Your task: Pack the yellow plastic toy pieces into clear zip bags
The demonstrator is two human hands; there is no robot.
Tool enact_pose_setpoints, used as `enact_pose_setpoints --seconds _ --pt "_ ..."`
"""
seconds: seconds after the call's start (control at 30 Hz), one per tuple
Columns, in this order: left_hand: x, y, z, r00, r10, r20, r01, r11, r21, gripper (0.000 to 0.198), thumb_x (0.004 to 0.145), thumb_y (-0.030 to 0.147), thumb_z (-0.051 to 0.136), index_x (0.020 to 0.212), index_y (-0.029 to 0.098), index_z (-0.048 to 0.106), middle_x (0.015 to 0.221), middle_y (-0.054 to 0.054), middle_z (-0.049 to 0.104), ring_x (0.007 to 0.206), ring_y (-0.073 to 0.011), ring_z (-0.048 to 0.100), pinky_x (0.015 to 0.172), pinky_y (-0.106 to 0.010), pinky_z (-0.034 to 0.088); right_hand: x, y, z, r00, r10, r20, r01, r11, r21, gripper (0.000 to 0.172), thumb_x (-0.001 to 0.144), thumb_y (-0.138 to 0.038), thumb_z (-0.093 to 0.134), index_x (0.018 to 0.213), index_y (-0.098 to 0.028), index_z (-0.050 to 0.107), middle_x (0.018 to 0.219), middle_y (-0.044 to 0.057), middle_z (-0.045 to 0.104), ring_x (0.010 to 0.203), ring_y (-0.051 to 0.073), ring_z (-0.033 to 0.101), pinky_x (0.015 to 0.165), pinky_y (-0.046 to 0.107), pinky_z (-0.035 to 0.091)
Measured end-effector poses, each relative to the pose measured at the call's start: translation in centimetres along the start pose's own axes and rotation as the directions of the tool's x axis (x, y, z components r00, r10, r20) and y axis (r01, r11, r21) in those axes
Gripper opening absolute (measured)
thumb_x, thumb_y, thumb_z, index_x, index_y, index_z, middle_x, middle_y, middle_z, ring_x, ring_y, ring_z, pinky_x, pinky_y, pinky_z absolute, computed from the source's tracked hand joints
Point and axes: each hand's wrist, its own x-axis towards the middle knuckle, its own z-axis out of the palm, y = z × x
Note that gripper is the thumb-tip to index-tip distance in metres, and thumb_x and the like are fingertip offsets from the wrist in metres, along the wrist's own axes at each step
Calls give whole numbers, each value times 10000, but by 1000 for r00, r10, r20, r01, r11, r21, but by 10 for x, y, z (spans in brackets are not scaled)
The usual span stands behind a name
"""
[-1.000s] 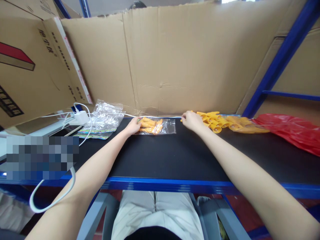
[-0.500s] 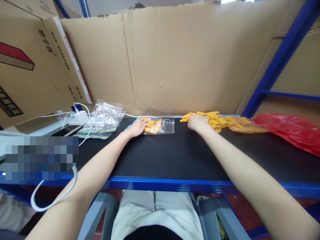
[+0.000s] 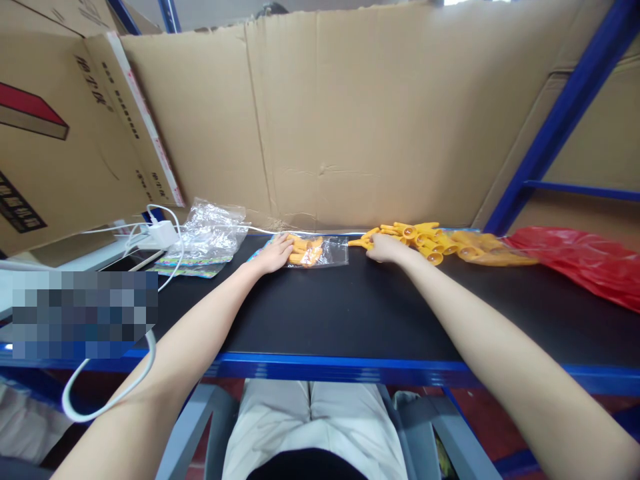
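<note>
The left hand is lying flat, its fingers stretched out over the left end of a clear bag that is holding several orange-yellow pieces. The right hand is curling its fingers around a yellow piece, which is jutting out toward the bag (the fingertips are mostly hiding underneath). Just beside that hand, a heap of yellow pieces is sprawling rightward, and the bag is lying between the two hands.

Everything is resting on a black tabletop, with a blue metal edge running along its near side. A tall cardboard panel is closing off the back, and a blue post is slanting up at the right.

Farther out, a red plastic bag is spreading at the right. On the left, empty clear packets are lying near a white charger. A pixelated patch is covering whatever is sitting nearer, and a white cable is looping across the left forearm.
</note>
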Motion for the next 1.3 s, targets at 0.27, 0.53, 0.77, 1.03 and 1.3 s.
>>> enact_pose_setpoints --seconds 0.27,0.53,0.77,1.03,1.3 --pt "0 2 0 999 2 36 -5 997 83 580 897 368 194 1337 47 394 1485 -148 185 1383 -224 96 1115 -372 84 -2 -12 -9 893 -42 -449 188 940 285 342 732 -205 570 1064 -133 526 1020 131 608 934 221 573 822 306 428" --pt "0 1 0 999 18 30 -22 991 134 589 899 368 178 1328 33 404 1482 -139 201 1378 -215 126 1118 -340 101 15 -10 -6 818 71 -571 403 638 657 387 652 -263 674 973 -154 487 883 63 612 765 155 584 772 350 480" --pt "1 -2 1 999 44 27 -47 990 134 592 898 377 169 1329 44 401 1481 -126 212 1378 -209 126 1119 -346 100 -2 -22 -1 815 -298 -496 528 735 426 311 724 -202 608 1018 -158 516 992 93 623 896 177 591 849 354 458" --pt "2 -3 2 999 43 26 -46 992 118 593 895 382 176 1325 45 407 1481 -131 213 1378 -217 127 1121 -359 92 -12 -18 -4 918 -363 -160 364 931 -19 331 759 -213 555 1084 -149 567 1019 118 637 895 229 608 760 325 458" --pt "1 0 1 999 36 29 -39 993 112 589 894 372 181 1322 37 408 1479 -138 211 1379 -211 122 1120 -353 87 -21 -12 -27 958 -143 247 212 936 -280 165 665 -183 629 809 -111 665 810 121 659 734 222 610 599 280 420"
